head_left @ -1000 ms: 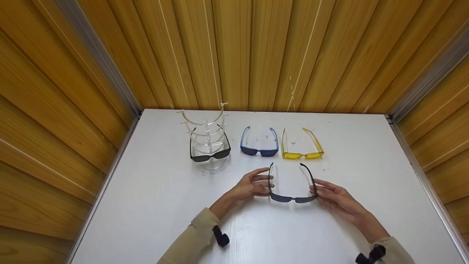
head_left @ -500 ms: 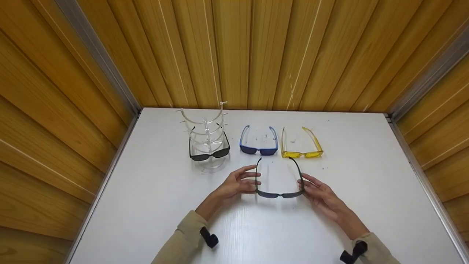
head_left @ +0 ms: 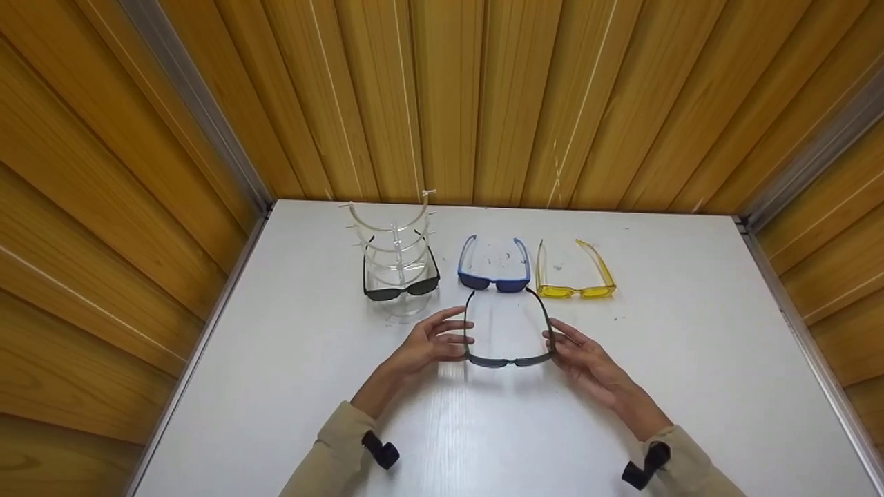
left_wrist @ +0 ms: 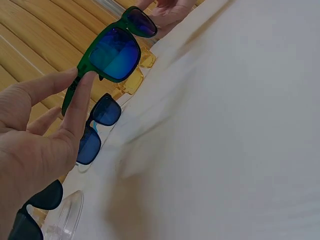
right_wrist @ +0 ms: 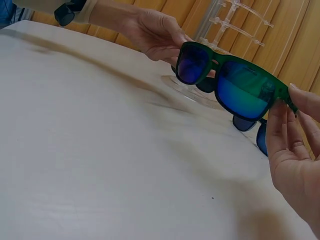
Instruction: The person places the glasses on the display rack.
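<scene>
Above the white tabletop (head_left: 276, 386), green sunglasses (left_wrist: 114, 54) in a two-sided pinch between left grip (head_left: 427, 346) and right grip (head_left: 589, 362)

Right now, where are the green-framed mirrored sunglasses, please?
In the head view, right of centre: the left hand and right hand hold the green-framed sunglasses above the white tabletop, in front of the blue-framed sunglasses.

Beyond the green glasses (right_wrist: 230, 77), a clear stand (head_left: 398, 255), black glasses (head_left: 404, 292), blue glasses (head_left: 494, 284) and yellow glasses (head_left: 576, 293) block the way, with slim gaps beside the blue pair; bare table (head_left: 511, 442) lies on the near side and past both row ends.
</scene>
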### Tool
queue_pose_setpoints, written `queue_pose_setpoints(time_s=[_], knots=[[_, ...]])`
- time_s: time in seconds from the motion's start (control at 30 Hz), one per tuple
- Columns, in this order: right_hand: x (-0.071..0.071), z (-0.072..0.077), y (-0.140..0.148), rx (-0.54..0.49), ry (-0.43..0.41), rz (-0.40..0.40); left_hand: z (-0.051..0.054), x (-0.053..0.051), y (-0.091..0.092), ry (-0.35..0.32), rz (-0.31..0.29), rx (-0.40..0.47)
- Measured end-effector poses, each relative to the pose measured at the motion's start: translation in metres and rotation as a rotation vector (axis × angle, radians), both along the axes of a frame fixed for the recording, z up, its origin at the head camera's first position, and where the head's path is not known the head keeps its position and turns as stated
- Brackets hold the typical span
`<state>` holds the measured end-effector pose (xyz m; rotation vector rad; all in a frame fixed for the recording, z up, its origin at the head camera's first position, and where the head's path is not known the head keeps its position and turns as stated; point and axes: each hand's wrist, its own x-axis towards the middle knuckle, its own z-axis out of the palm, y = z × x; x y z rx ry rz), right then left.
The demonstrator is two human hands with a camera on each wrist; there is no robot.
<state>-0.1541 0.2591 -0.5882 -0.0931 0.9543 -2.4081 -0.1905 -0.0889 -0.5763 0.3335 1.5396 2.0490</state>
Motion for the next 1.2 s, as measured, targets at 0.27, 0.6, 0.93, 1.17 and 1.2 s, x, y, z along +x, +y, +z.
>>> queue_pose_setpoints(time_s=[0.27, 0.6, 0.93, 1.17, 1.2], knots=[[-0.007, 0.001, -0.015, 0.022, -0.009, 0.021, -0.002, 0.004, -0.015, 0.005, 0.043, -0.018], [-0.011, 0.000, -0.027, 0.067, -0.023, 0.016, -0.003, 0.008, -0.027, 0.021, 0.059, -0.038], [-0.016, 0.004, -0.036, 0.111, 0.017, 0.063, 0.003, 0.014, -0.039, 0.015, 0.095, -0.037], [-0.019, 0.012, -0.043, 0.212, 0.022, 0.058, 0.010, 0.016, -0.049, 0.017, 0.118, -0.044], [-0.019, 0.013, -0.045, 0.224, 0.027, 0.057, 0.011, 0.016, -0.051, 0.018, 0.121, -0.047]])
